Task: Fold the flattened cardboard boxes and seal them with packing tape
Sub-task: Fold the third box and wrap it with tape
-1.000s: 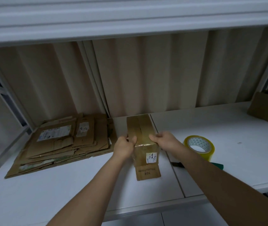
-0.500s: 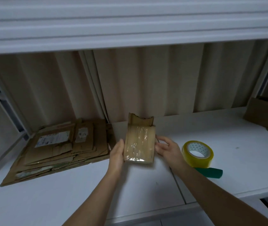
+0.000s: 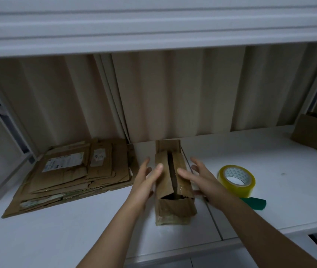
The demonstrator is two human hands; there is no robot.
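Box now set down on the shelf, top flaps up, no longer tilted in your hands.
Box (image 3: 173, 182) runs 12-to-6; left hand (image 3: 145, 180) at 9, right hand (image 3: 198, 176) at 3, fingers straight, flanking the flaps; tape roll (image 3: 236, 180) farther at 3.

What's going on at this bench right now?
A person is assembling a small cardboard box on a white table. The left hand and right hand flank the box with straight fingers, pressing its two top flaps inward; a dark gap between the flaps shows it is not sealed. A roll of yellow packing tape lies to the right, untouched, beside a green tool. A stack of flattened boxes waits on the left.
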